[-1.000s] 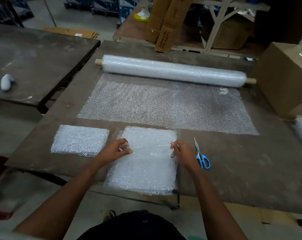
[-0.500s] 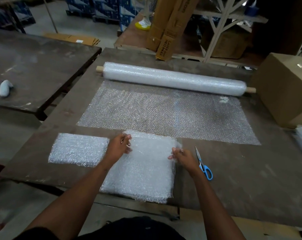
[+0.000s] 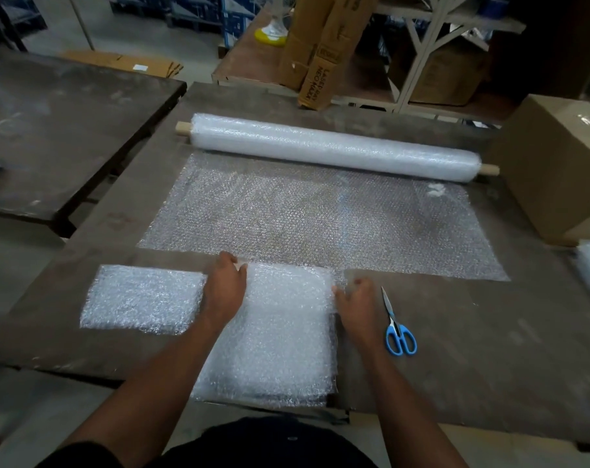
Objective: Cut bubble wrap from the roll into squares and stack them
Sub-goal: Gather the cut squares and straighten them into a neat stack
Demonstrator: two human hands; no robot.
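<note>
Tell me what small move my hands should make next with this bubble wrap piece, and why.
Probably slide the cut piece left onto the stack. The left hand and right hand already grip its far corners, its near edge overhangs the table, and the stack lies right beside it. The scissors lie untouched to the right, so cutting likely comes afterward.

Wooden table [image 3: 456,349] w/ bubble wrap roll [image 3: 334,148], unrolled sheet [image 3: 320,217], cut squares [image 3: 141,298], scissors [image 3: 396,327], cardboard box [image 3: 554,163].

Both arms are extended forward. The left hand [image 3: 224,285] is laid knuckles-up with fingers bent; the right hand [image 3: 356,298] is curled likewise.
</note>
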